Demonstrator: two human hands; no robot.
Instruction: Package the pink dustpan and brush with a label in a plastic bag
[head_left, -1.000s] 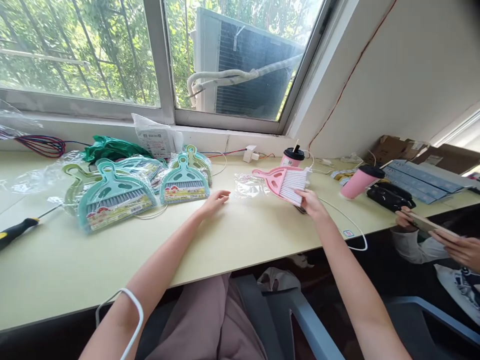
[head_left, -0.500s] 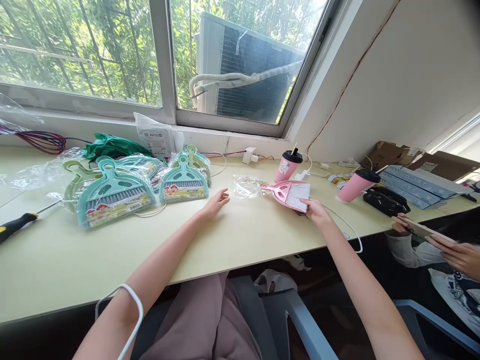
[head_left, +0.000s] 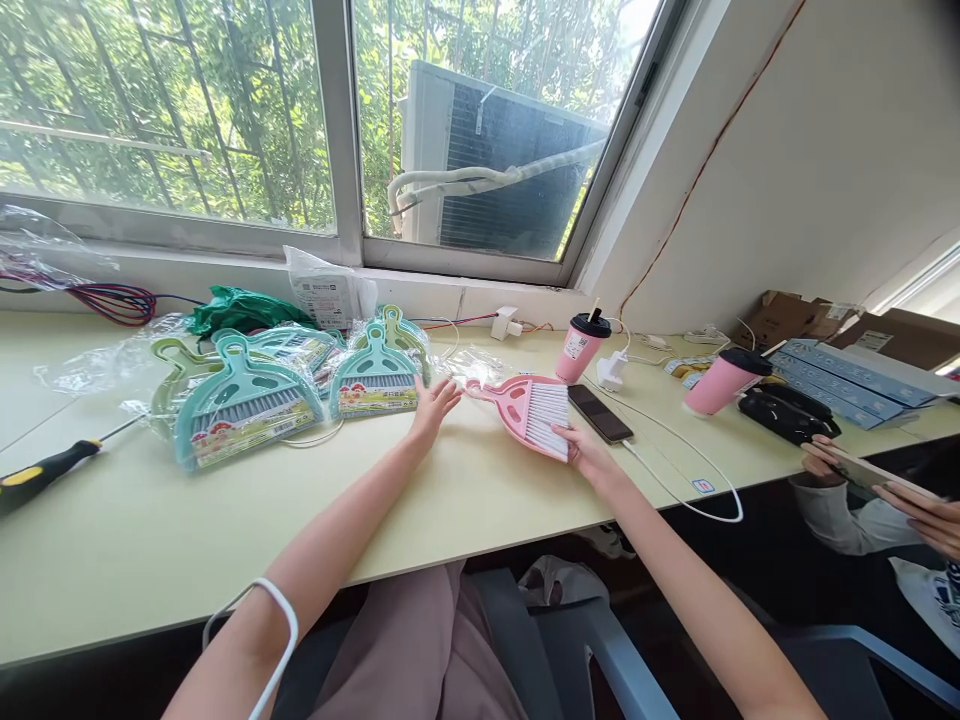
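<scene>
A pink dustpan (head_left: 513,408) with a white-bristled brush (head_left: 547,416) in it is at the middle of the table, its handle pointing left. My right hand (head_left: 589,455) grips its right edge, thumb over the bristles. My left hand (head_left: 435,408) is open, fingers spread, holding nothing, just left of the pink handle and beside a wrapped blue dustpan set (head_left: 375,375). Farther left stands another wrapped blue set (head_left: 244,405), with green ones behind. Crumpled clear plastic (head_left: 480,362) lies behind the pink handle.
A phone (head_left: 600,412) with a white cable lies right of the dustpan. Two pink cups (head_left: 579,350), a black pouch (head_left: 787,412) and blue boxes (head_left: 847,380) are on the right. A screwdriver (head_left: 52,468) lies far left. Another person's hands (head_left: 911,510) hold a device at right.
My right hand has moved left and nearer with the pink dustpan and brush, uncovering the phone. The fingers of my left hand have spread more.
</scene>
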